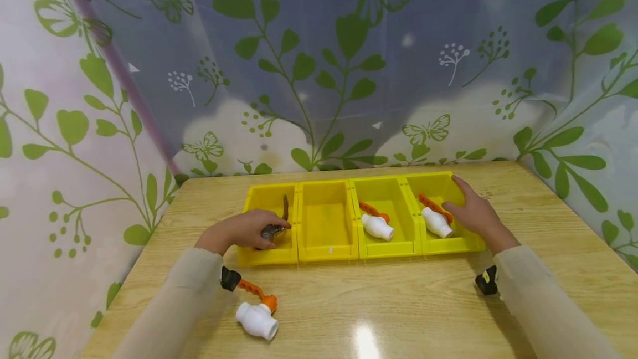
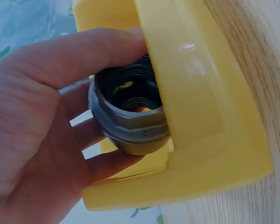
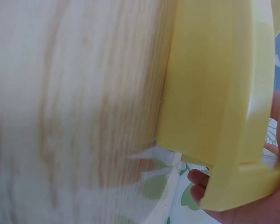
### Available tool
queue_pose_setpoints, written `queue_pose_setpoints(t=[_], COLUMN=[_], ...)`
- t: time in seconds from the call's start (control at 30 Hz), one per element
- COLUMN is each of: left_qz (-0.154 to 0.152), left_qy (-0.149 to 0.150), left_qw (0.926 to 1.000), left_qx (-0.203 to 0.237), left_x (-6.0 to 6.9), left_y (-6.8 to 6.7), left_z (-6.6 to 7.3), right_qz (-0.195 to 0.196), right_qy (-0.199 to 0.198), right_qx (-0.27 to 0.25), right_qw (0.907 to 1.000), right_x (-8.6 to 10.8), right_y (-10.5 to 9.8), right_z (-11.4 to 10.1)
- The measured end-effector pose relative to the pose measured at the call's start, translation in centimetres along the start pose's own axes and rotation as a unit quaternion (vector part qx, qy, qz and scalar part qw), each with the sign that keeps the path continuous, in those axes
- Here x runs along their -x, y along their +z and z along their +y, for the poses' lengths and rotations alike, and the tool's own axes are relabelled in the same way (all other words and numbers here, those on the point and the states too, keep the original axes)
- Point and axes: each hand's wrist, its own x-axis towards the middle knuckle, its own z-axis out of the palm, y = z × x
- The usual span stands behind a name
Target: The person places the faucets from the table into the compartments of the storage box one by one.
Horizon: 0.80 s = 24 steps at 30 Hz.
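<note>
My left hand (image 1: 249,229) reaches into the leftmost yellow bin (image 1: 269,256). Its thumb and fingers grip a dark grey ball valve (image 2: 130,121), whose threaded round opening shows in the left wrist view. A brownish lever (image 1: 286,208) stands up beside the fingers; the hand covers most of the valve. At the row's other end, my right hand (image 1: 476,215) holds the outer side wall of the rightmost yellow bin (image 1: 456,244), thumb inside and fingers outside. In that bin lies a white ball valve (image 1: 436,222) with an orange handle (image 1: 431,204).
Another white ball valve (image 1: 377,227) with an orange handle lies in the third bin (image 1: 389,249). The second bin (image 1: 328,252) has a small white speck on its front lip. Nearer me, a white ball valve (image 1: 256,320) with an orange lever lies on the wooden table (image 1: 413,303). A patterned cloth (image 1: 319,71) hangs behind.
</note>
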Motion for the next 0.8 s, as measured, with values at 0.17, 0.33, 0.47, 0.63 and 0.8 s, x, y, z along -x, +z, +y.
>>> queue_pose_setpoints(t=[0.17,0.33,0.47,0.63,0.8], left_qz=[-0.016,-0.022,-0.025,-0.028,-0.03], left_qy=[-0.018,-0.025,-0.028,-0.016,-0.008], left_qw=[0.9997,0.9994,0.9991,0.9989,0.9987], left_qx=[0.007,-0.007,-0.019,-0.033,-0.04], left_x=[-0.1,-0.26,-0.44,-0.69,-0.65], left_y=[-0.1,-0.2,-0.03,0.13,0.1], left_z=[0.09,0.51,0.5,0.26,0.39], right_qz=[-0.003,0.0,0.0,0.002,0.002], right_qy=[0.002,-0.002,-0.005,-0.007,-0.006], right_qx=[0.0,0.0,0.002,0.008,0.006], right_qw=[1.0,1.0,1.0,0.9999,1.0], right_x=[0.08,0.11,0.3,0.34,0.27], right_y=[-0.06,-0.12,-0.1,-0.15,-0.06], right_z=[-0.08,-0.15,-0.32,-0.3,-0.18])
